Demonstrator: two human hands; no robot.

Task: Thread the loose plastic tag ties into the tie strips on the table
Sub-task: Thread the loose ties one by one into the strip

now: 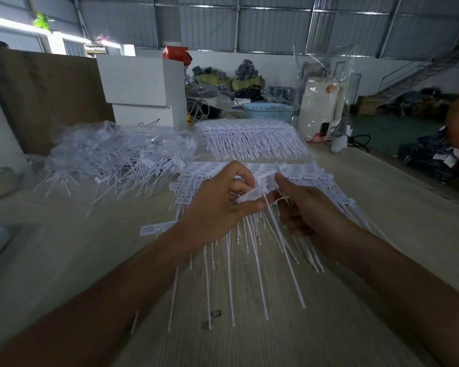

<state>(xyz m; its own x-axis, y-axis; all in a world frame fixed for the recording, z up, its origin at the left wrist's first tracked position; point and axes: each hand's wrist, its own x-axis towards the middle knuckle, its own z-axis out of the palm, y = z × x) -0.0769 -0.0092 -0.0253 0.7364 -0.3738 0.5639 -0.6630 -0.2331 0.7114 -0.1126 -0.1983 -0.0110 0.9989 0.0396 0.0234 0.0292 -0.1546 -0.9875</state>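
Observation:
My left hand (pixel 217 205) grips a bunch of white tag ties (pixel 249 196) by their flat heads, thumb underneath; their long tails (pixel 281 250) hang toward me over the table. My right hand (pixel 305 205) pinches one thin tie tail (pixel 285 199) right beside that bunch. Both hands hover above a laid-out tie strip (pixel 313 178) whose heads form rows. A second tie strip (pixel 249 140) lies farther back. A heap of loose ties (pixel 112 157), partly in clear plastic bags, sits at the left.
The wooden table (pixel 249 340) runs toward me. A single loose tie head (pixel 157 228) lies left of my wrist. White boxes (pixel 141 83), a blue basket (pixel 268 111) and a clear bag with a white container (pixel 321 102) stand at the back. The table's right edge drops off.

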